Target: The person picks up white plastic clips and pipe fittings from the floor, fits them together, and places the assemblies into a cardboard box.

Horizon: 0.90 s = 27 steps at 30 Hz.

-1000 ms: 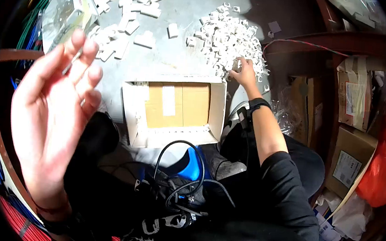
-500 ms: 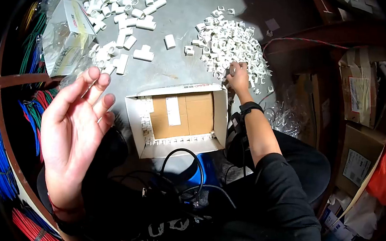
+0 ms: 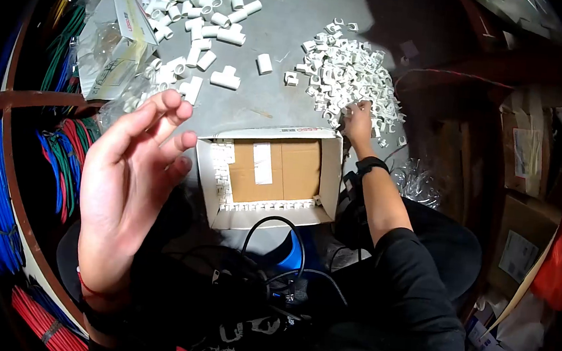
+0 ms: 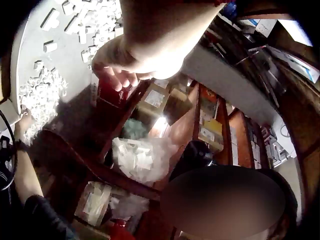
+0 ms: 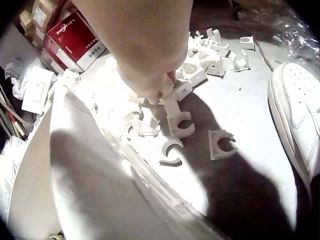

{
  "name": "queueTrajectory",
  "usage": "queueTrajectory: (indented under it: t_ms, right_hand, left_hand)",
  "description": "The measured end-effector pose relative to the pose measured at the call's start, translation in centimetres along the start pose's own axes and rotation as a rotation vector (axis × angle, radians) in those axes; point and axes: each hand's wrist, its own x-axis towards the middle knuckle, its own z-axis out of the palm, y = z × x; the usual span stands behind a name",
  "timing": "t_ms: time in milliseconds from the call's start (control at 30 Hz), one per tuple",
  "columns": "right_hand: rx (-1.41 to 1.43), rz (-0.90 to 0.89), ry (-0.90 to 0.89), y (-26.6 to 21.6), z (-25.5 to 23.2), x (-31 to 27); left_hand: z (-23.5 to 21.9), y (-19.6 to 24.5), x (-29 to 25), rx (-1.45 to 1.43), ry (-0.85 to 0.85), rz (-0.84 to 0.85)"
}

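Observation:
My right hand (image 3: 359, 125) is at the near edge of a heap of white plastic pipe clips (image 3: 350, 68). In the right wrist view, its fingertips pinch a white pipe clip (image 5: 170, 90), with more clips against it; the palm is hidden. My left hand (image 3: 134, 169) is raised at the left, palm up, its fingers loosely bent and holding nothing. Between the hands on the floor stands an open cardboard box (image 3: 209, 176). Rows of white clips (image 3: 265, 205) line its left and near inner sides, and bare brown cardboard shows in the middle.
White pipe tees and couplings (image 3: 208, 9) lie scattered at the far left beside a torn plastic bag (image 3: 97, 59). Coils of blue wire (image 3: 1, 198) sit on the left shelf. Cartons (image 3: 520, 230) fill the right shelf. A black cable (image 3: 277, 218) loops near the box's front.
My left hand has moved inward and lower in the view, fingers still loosely bent. The right hand stays at the clip heap. The head view has shifted, so the box now appears further right.

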Motion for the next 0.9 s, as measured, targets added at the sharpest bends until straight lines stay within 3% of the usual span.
queueTrajectory:
  t_ms: [133,167,300,367,400,467,500,533,600,633,800,900]
  right_hand:
    - [0.150,-0.051,0.015,0.9,-0.7,0.9]
    - [0.070,-0.056,0.019,0.7,-1.3,1.2]
    - [0.069,-0.084,-0.105,1.3,-3.3,2.8]
    - [0.033,-0.146,-0.129,-1.2,-6.9,3.5]
    - [0.041,-0.094,-0.144,-2.1,-7.9,4.1]
    - [-0.022,-0.242,-0.095,-4.4,-11.0,5.1]
    - [0.094,-0.229,-0.106,-5.5,-12.4,5.5]
    - [0.035,-0.301,-0.067,-7.4,-14.1,5.6]
    - [0.186,-0.298,-0.063,-11.2,-17.3,5.3]
    - [0.213,-0.384,-0.024,-13.2,-18.7,4.9]
    - [0.669,-0.536,-0.105,-22.6,-24.1,-1.2]
    - [0.789,-0.571,-0.247,-26.7,-25.9,-7.0]
  left_hand:
    - [0.0,0.2,0.0,-0.045,-0.007,0.011]
    - [-0.5,0.2,0.4,-0.121,-0.082,0.011]
    - [-1.2,0.7,0.8,-0.192,-0.165,0.020]
    - [-1.0,0.8,0.5,-0.196,-0.177,0.038]
    - [-0.9,0.8,0.3,-0.195,-0.185,0.051]
    - [-1.0,0.9,0.1,-0.189,-0.226,0.018]
    - [-1.0,0.8,0.0,-0.161,-0.242,0.037]
    - [-1.0,0.5,0.0,-0.131,-0.256,0.056]
    - [0.0,-0.3,-0.2,-0.086,-0.175,0.052]
    - [0.4,-0.8,-0.3,-0.053,-0.164,0.065]
    - [2.7,-3.5,-1.5,-0.018,-0.185,-0.049]
    - [3.6,-4.3,-3.6,-0.233,-0.350,-0.175]
